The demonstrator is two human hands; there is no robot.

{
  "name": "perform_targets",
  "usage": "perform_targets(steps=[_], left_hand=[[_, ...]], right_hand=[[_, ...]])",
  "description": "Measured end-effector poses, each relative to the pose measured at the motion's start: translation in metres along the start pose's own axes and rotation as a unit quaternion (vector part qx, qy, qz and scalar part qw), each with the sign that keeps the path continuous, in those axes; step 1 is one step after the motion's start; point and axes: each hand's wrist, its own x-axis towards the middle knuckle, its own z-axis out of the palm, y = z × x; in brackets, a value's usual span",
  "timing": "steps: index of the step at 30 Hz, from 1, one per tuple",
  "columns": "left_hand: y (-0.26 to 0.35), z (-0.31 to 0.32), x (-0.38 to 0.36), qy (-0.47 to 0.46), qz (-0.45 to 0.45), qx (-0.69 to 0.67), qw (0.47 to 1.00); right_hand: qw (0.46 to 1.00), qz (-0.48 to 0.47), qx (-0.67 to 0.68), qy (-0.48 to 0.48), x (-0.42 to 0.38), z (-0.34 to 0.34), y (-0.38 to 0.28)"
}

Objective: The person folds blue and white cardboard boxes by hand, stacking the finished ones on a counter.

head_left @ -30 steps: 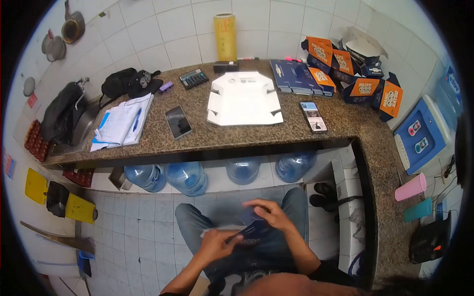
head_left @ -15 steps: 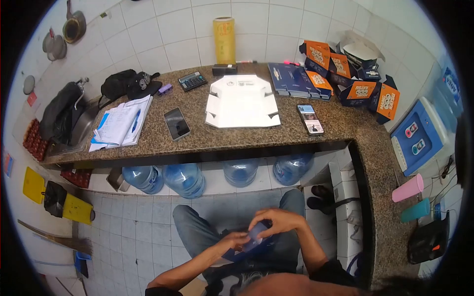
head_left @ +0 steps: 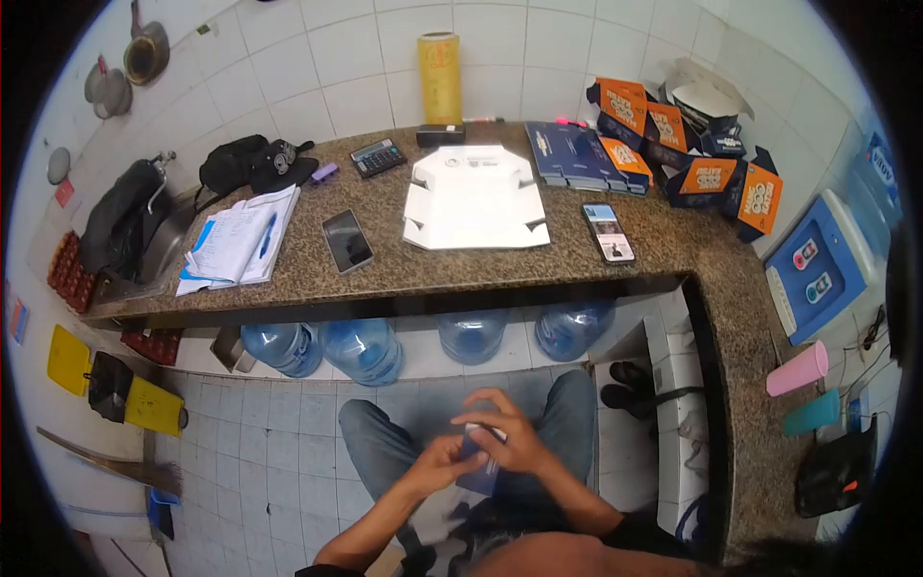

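Above my lap I hold a dark blue cardboard box [head_left: 478,479], partly folded, with a pale edge showing near its top. My left hand [head_left: 437,465] grips its left side, the fingers closed on the card. From the right and above, my right hand [head_left: 511,440] pinches the upper edge, some of its fingers raised. Both hands cover much of the box. On the counter beyond lies a flat white die-cut box sheet [head_left: 476,204]. A stack of flat dark blue box sheets [head_left: 574,159] is to its right, beside folded orange and blue boxes [head_left: 710,176].
The granite counter [head_left: 404,274] holds a phone [head_left: 346,241], another phone [head_left: 608,234], papers [head_left: 231,245], a calculator [head_left: 378,159] and a yellow roll [head_left: 440,82]. Water bottles [head_left: 361,351] stand underneath. A water dispenser [head_left: 825,264] and pink cup [head_left: 798,369] are at right.
Both hands have moved slightly up with the box, which now stands more upright. My right hand has shifted over its top edge and lifted some fingers.
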Motion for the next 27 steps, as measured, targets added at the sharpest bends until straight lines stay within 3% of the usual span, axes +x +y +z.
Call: perform_targets(steps=[1,2,3,5,6,10,12,13,14,16,18,19,21,23,25,27], left_hand=[[0.002,0.002,0.002,0.035,-0.002,0.024,0.999],[0.003,0.004,0.004,0.128,0.015,-0.083,0.988],[0.012,0.006,0.006,0.127,0.012,-0.083,0.988],[0.041,0.014,0.007,0.239,0.150,-0.273,0.920],[0.043,0.020,0.009,0.278,0.164,-0.297,0.899],[0.026,0.035,0.015,0.316,0.211,-0.305,0.873],[0.022,0.039,0.024,0.403,0.278,-0.211,0.846],[0.004,0.032,0.024,0.401,0.280,-0.211,0.846],[-0.027,0.021,0.022,0.401,0.257,-0.101,0.873],[-0.018,0.016,0.016,0.401,0.237,0.100,0.879],[0.008,0.012,0.024,0.415,0.244,0.041,0.876],[0.020,0.014,0.024,0.425,0.244,-0.020,0.871],[0.020,0.007,0.018,0.396,0.220,-0.014,0.891],[-0.011,0.010,0.028,0.412,0.217,0.000,0.885],[-0.015,0.031,0.036,0.408,0.237,0.006,0.881],[-0.004,0.045,0.034,0.377,0.246,-0.009,0.893]], right_hand=[[0.994,-0.041,-0.057,0.082,-0.003,0.011,0.006],[0.977,-0.079,-0.113,0.165,-0.010,0.018,0.011],[0.976,-0.076,-0.114,0.167,-0.017,0.022,0.017],[0.955,-0.168,-0.180,0.167,-0.028,0.026,0.024],[0.954,-0.198,-0.185,0.130,-0.024,0.027,0.019],[0.921,-0.272,-0.260,0.101,-0.010,0.022,0.029],[0.920,-0.264,-0.266,0.111,0.004,0.018,0.027],[0.921,-0.252,-0.271,0.120,0.010,0.017,0.025],[0.926,-0.244,-0.263,0.121,0.015,0.014,0.019],[0.951,-0.195,-0.203,0.131,0.015,0.017,0.014],[0.975,-0.137,-0.127,0.119,0.014,0.017,0.016],[0.975,-0.138,-0.126,0.117,0.013,0.018,0.016],[0.969,-0.187,-0.144,0.076,0.009,0.022,0.015],[0.951,-0.215,-0.181,0.124,0.007,0.029,0.023],[0.946,-0.135,-0.208,0.209,0.006,0.031,0.026],[0.944,-0.138,-0.201,0.221,0.007,0.028,0.024]])
